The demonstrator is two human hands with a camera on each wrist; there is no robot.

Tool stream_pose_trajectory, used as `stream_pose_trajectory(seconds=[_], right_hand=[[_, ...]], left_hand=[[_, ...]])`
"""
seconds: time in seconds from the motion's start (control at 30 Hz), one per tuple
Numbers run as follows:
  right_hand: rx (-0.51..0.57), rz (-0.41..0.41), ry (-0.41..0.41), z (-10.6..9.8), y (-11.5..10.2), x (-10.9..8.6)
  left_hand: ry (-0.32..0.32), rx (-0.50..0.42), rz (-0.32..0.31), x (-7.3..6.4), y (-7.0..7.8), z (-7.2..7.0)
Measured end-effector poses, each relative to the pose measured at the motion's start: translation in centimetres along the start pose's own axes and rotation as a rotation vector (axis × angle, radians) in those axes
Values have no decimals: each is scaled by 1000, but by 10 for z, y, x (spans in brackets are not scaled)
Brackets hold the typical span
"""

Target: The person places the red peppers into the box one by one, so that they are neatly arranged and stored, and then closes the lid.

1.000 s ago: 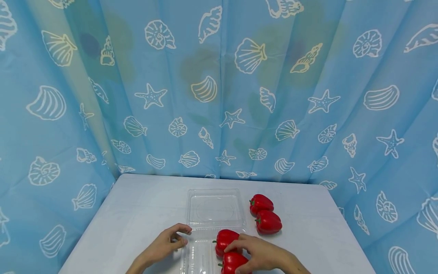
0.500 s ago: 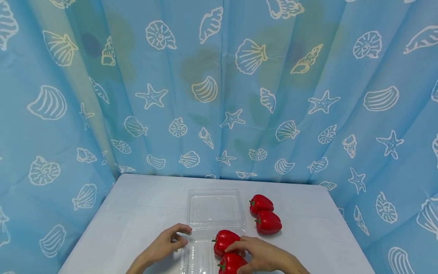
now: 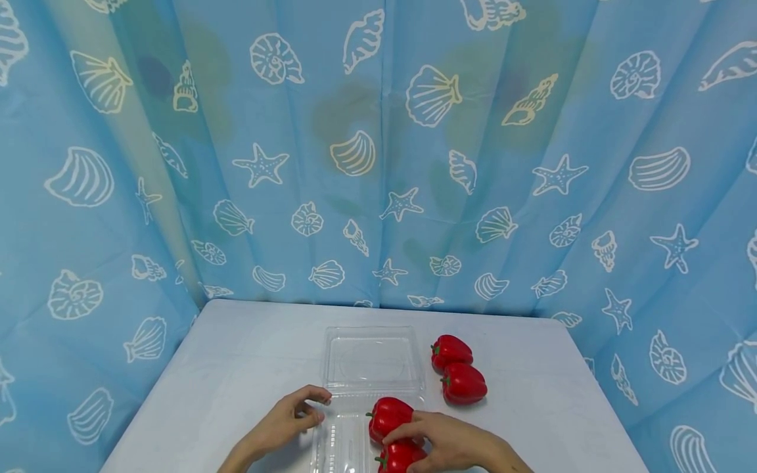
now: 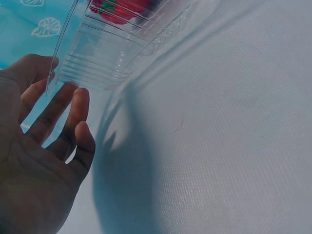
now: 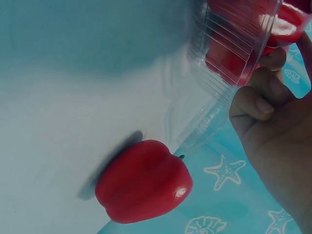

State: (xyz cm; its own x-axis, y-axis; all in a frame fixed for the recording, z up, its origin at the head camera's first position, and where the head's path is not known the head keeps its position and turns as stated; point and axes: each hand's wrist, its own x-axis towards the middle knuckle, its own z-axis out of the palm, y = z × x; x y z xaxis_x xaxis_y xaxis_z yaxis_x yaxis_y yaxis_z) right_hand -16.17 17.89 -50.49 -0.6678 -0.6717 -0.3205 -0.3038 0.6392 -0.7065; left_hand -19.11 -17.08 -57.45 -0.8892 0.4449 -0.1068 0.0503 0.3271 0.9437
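Note:
A clear plastic clamshell container [image 3: 343, 443] lies with its lid [image 3: 372, 358] folded back. Two red bell peppers are in its right half: a farther one [image 3: 388, 415] and a nearer one [image 3: 395, 454]. My right hand [image 3: 458, 441] grips the nearer pepper between thumb and fingers, partly covering it. In the right wrist view, curled fingers [image 5: 265, 95] show beside the container wall. My left hand [image 3: 284, 420] stays at the left rim with fingertips right at the edge. The left wrist view shows these fingers [image 4: 78, 105] loosely bent and spread next to the clear wall.
To the right of the container, two more red bell peppers lie close together, one farther back [image 3: 451, 353] and one nearer [image 3: 464, 384]. A white cloth covers the table [image 3: 248, 355]. Behind and at both sides hangs a blue curtain [image 3: 331, 217] with shell prints.
The nearer pepper has shifted slightly left in the container with my right hand on it. The farther pepper has also edged left. My left hand has hardly moved.

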Motion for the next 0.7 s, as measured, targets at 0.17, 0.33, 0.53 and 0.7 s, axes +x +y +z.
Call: stream_pose_trajectory(seconds=[0.17, 0.33, 0.53, 0.7], right_hand=[[-58, 19, -2, -2, 1, 1], [-59, 7, -7, -2, 2, 1], [-21, -28, -10, 0, 3, 2], [-7, -36, -14, 0, 4, 1]], left_hand=[[-4, -3, -1, 0, 0, 0], [-5, -5, -8, 0, 1, 0], [-1, 9, -4, -1, 2, 0], [0, 19, 7, 0, 3, 0]])
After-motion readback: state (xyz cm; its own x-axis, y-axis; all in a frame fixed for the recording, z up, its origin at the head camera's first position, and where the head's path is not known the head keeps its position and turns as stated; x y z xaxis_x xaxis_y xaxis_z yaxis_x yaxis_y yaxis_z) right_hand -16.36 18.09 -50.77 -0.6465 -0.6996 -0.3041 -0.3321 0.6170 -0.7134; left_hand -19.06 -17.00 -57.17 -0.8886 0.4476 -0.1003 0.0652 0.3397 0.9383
